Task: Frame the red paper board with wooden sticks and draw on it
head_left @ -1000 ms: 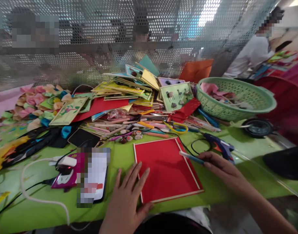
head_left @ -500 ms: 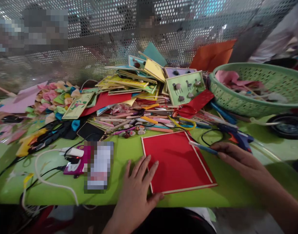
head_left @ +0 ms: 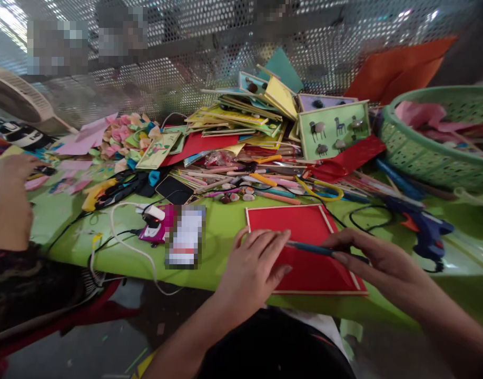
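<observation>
A red square card (head_left: 304, 271) edged with pale sticks lies on the green table. My right hand (head_left: 367, 258) pinches a blue pen-like tool (head_left: 310, 248) over the card, its tip pointing left. My left hand (head_left: 257, 263) is over the card's left side, fingers stretched toward the tool's tip; whether they touch the tip I cannot tell. To the left lie a phone (head_left: 186, 237) and a magenta device (head_left: 158, 226) with a white plug.
Behind lie pencils and sticks, a pile of framed cards (head_left: 229, 118) and a green basket (head_left: 431, 163). A blue glue gun (head_left: 429, 231) is at the right, a yellow one (head_left: 99, 193) at the left. Another person's arm (head_left: 8, 205) reaches in beside a fan (head_left: 20, 100).
The view has swung left, bringing in the fan and more of the other person's arm. My left hand has moved from the card's left edge over it, closer to the tool's tip.
</observation>
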A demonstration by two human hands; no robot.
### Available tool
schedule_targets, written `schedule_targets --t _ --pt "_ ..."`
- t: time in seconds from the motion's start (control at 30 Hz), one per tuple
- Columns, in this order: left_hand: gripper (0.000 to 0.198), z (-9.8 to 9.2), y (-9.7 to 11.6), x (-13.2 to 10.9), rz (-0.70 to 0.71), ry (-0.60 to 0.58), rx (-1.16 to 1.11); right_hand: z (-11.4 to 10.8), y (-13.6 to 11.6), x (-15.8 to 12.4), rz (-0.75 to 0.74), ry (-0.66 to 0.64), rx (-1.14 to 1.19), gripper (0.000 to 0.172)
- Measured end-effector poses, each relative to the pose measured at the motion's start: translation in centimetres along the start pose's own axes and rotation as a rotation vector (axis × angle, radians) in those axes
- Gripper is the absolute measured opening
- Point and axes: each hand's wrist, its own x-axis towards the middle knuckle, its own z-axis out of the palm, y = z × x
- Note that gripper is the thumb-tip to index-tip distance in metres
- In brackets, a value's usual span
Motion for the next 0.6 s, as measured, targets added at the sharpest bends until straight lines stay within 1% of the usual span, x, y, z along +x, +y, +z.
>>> schedule_targets --t 0.1,0.2,0.27,0.37,0.43,0.5,0.6 --pt "0.032 0.3 0.6 0.5 0.008 0.039 -0.004 0.8 -1.1 -0.2 0.016 0.031 0.059 0.026" --pt "0.017 0.5 1.1 0.5 0.04 0.035 -0.012 1.8 -1.4 -0.7 0.036 0.122 0.272 0.027" --pt "0.011 0.7 1.5 0.4 0.083 0.038 -0.021 2.6 -1.3 -1.1 0.007 0.117 0.402 0.029" --pt "0.016 1.1 1.9 0.1 0.132 0.07 -0.034 3.8 -1.1 -1.5 -0.006 0.028 0.443 0.027" --pt "0.023 1.4 2.0 -0.1 0.147 0.07 -0.032 4.3 -1.1 -1.8 0.03 0.001 0.454 0.026" --pt "0.028 1.6 1.9 -0.5 0.155 0.058 -0.028 4.8 -1.1 -2.0 0.061 0.005 0.468 0.026" --pt "0.03 1.8 1.8 -1.0 0.166 0.046 -0.032 5.7 -1.3 -2.3 0.083 0.032 0.464 0.025"
